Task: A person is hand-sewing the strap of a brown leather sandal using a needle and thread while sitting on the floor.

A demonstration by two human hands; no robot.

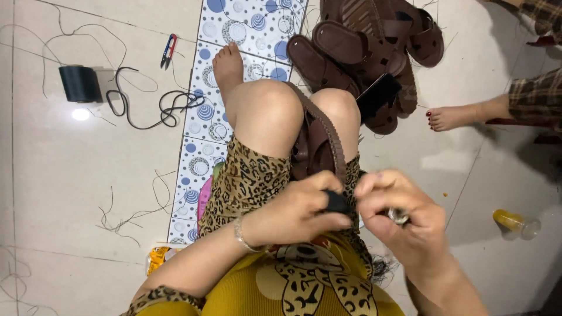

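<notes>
With a pile of brown sandals (374, 52) lying finished-looking on the floor, one more sandal (316, 140) sits between the knees while the left hand (298, 210) and right hand (404, 216) pinch closed on a small black piece (338, 203), possibly thread.

Upper left of the frame: a dark thread spool (80, 83) on pale floor tiles (70, 193), loose black cord (153, 106) beside it — small snips (168, 50) just above. Patterned mat (246, 26) runs up the centre. Top centre: a pile of brown sandals (374, 44). Right edge — another person's bare foot (451, 117). Lower right: a yellow bottle (515, 222) lying down.
</notes>
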